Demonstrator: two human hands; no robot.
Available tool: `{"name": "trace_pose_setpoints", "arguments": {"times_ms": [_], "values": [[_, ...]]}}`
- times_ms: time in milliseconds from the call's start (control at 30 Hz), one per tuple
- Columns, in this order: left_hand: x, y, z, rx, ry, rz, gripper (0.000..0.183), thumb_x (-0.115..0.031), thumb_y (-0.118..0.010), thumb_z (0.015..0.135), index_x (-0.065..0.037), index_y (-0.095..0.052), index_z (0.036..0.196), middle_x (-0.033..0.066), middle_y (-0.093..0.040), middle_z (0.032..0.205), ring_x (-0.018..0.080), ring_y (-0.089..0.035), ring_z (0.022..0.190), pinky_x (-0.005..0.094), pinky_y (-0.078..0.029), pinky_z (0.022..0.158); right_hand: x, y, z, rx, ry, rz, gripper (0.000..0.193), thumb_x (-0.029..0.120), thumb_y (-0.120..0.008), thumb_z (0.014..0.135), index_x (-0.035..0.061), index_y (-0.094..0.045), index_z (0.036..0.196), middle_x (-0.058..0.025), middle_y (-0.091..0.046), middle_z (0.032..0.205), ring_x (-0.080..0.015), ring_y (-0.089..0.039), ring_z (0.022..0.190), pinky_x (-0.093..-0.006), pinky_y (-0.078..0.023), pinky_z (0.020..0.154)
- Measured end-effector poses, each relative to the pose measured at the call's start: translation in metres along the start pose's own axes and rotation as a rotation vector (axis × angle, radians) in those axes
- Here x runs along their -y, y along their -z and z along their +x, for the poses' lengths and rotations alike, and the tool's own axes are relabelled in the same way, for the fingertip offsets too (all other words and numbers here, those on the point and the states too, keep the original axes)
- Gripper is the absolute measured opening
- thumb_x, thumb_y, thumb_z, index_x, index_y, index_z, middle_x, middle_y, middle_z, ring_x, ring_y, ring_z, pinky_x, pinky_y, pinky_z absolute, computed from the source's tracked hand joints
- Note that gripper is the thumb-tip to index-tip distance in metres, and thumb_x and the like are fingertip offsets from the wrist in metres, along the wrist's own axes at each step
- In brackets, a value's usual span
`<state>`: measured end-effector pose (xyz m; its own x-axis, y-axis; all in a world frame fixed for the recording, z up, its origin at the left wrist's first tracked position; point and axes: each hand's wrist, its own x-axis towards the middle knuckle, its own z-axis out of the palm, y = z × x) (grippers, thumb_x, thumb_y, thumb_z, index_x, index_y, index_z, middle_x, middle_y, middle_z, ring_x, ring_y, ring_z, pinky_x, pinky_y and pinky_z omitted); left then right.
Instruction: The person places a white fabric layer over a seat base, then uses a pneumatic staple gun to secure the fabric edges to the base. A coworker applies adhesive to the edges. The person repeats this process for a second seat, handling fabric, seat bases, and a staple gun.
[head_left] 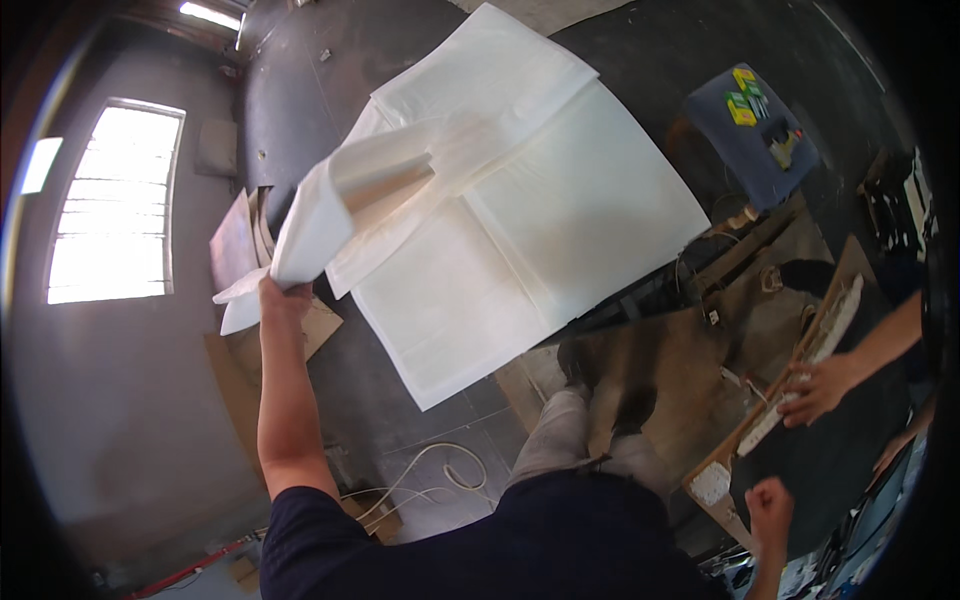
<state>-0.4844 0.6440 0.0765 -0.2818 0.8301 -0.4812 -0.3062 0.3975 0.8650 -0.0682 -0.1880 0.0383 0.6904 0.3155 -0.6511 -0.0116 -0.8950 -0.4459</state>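
My left hand (285, 293), arm stretched forward, is closed on the edge of a large white sheet (325, 225). That sheet is lifted and folded over at the left, with a hollow under its curl. More white sheets (590, 190) lie spread in overlapping layers beneath and beyond it. At the lower right my right hand (770, 508) is curled into a fist, with nothing visible in it. It is over a dark panel (840, 480), near the corner of its wooden edge.
Another person's hand (820, 390) rests on a white padded strip (795, 400) along the panel's edge. A blue stool (745, 150) holds small green-yellow boxes (742, 98) and a hand tool (783, 148). A pale cable (455, 470) loops on the floor; cardboard (650, 350) lies underfoot.
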Motion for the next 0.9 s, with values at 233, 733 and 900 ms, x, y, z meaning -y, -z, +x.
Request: {"name": "trace_pose_setpoints", "arguments": {"times_ms": [233, 733, 900], "values": [[-0.017, 0.094, -0.188, 0.106, 0.077, 0.137, 0.042, -0.027, -0.053, 0.110, -0.002, -0.064, 0.141, 0.0148, -0.075, 0.134, 0.0320, -0.075, 0.123, 0.0530, -0.065, 0.103, 0.120, -0.042, 0.085, -0.185, 0.763, 0.214, 0.053, 0.004, -0.087, 0.085, 0.0052, -0.070, 0.136, -0.0118, -0.070, 0.114, -0.0262, -0.069, 0.100, -0.0377, -0.056, 0.091], [0.047, 0.036, -0.297, 0.456, 0.305, 0.567, 0.055, -0.044, -0.060, 0.109, -0.004, -0.064, 0.146, 0.0125, -0.074, 0.138, 0.0259, -0.072, 0.125, 0.0492, -0.059, 0.107, 0.269, -0.247, 0.042, 0.310, 1.090, 0.486, 0.048, 0.026, -0.089, 0.081, 0.0047, -0.076, 0.121, -0.0133, -0.080, 0.099, -0.0305, -0.079, 0.089, -0.0405, -0.062, 0.081], [-0.019, 0.001, -0.277, 0.740, -0.063, 0.404, 0.064, -0.052, -0.047, 0.118, 0.003, -0.059, 0.148, 0.0195, -0.074, 0.136, 0.0307, -0.079, 0.096, 0.0412, -0.065, 0.090, 0.345, -0.146, 0.067, 0.363, 0.741, 0.782, 0.023, 0.002, -0.086, 0.085, -0.0060, -0.081, 0.106, -0.0095, -0.082, 0.098, -0.0179, -0.078, 0.086, -0.0331, -0.062, 0.077]]}}
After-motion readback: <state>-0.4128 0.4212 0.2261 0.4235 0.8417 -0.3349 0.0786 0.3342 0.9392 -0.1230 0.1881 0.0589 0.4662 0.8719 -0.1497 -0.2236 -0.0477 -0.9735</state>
